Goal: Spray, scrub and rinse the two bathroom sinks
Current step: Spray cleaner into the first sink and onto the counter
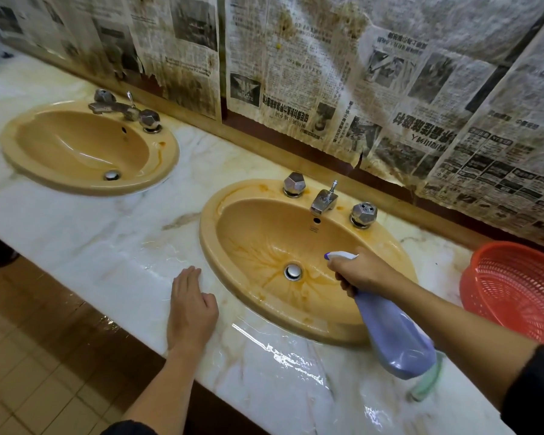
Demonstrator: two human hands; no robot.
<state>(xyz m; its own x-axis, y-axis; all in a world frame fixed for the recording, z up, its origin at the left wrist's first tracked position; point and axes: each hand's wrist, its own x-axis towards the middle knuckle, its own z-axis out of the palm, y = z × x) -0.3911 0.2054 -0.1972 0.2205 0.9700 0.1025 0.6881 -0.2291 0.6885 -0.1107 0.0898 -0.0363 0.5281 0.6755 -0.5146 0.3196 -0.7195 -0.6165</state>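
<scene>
Your right hand (363, 270) curls its fingers around the spray bottle (393, 334) over the lower-right sink (233, 293); your left hand (190, 306) lies flat, fingers together, on the wet counter (107, 255).

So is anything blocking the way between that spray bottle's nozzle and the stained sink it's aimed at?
Nothing visible. The right hand holds the spray bottle over the near sink, nozzle aimed into the open basin. The left hand rests flat on the wet countertop beside it, and the red basket sits off to the right.
</scene>
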